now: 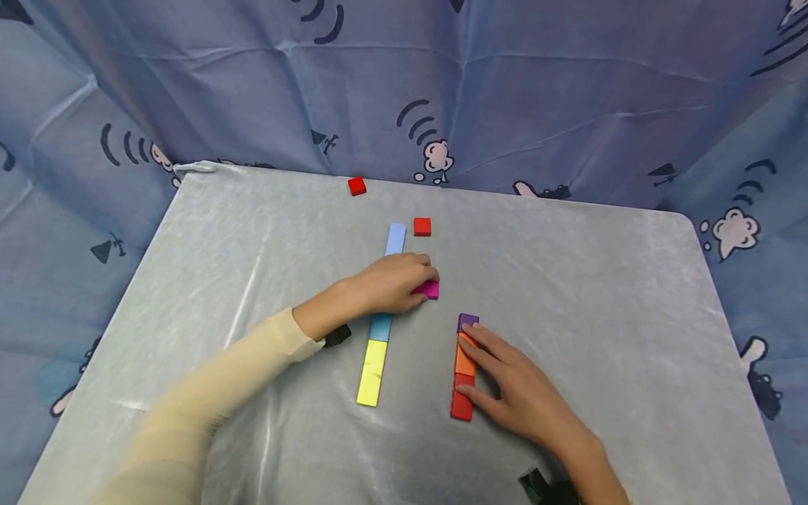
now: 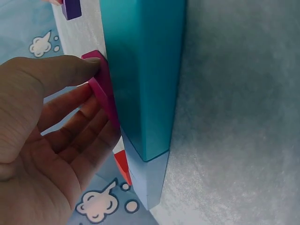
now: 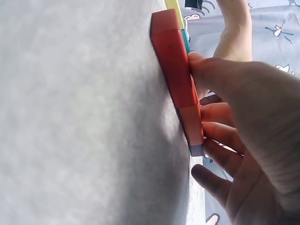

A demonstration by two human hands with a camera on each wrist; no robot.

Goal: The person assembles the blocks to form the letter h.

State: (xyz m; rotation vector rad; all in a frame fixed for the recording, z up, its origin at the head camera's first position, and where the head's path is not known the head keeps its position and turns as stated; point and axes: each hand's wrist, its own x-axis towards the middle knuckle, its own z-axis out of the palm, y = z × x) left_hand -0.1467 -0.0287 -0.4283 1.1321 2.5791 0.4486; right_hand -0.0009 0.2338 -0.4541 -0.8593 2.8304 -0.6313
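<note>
My left hand (image 1: pixel 394 280) pinches a magenta block (image 1: pixel 429 289) between thumb and fingers; the left wrist view shows the thumb on this magenta block (image 2: pixel 104 89). Under that arm runs a row made of a light blue block (image 1: pixel 395 238), a teal block (image 1: pixel 381 327) partly covered by the hand, and a yellow block (image 1: pixel 372 373). My right hand (image 1: pixel 520 386) rests along a second row with its fingers extended. This row has a purple block (image 1: pixel 467 320), an orange block (image 1: pixel 465 356) and a red block (image 1: pixel 462 398), end to end. Thumb and fingertips touch its top.
Two small red blocks lie farther back, one red cube (image 1: pixel 357 186) near the far edge and another red piece (image 1: pixel 422 226) beside the light blue block. A grey cloth (image 1: pixel 600 294) covers the table. Patterned blue curtain (image 1: pixel 536 91) hangs behind and at the sides.
</note>
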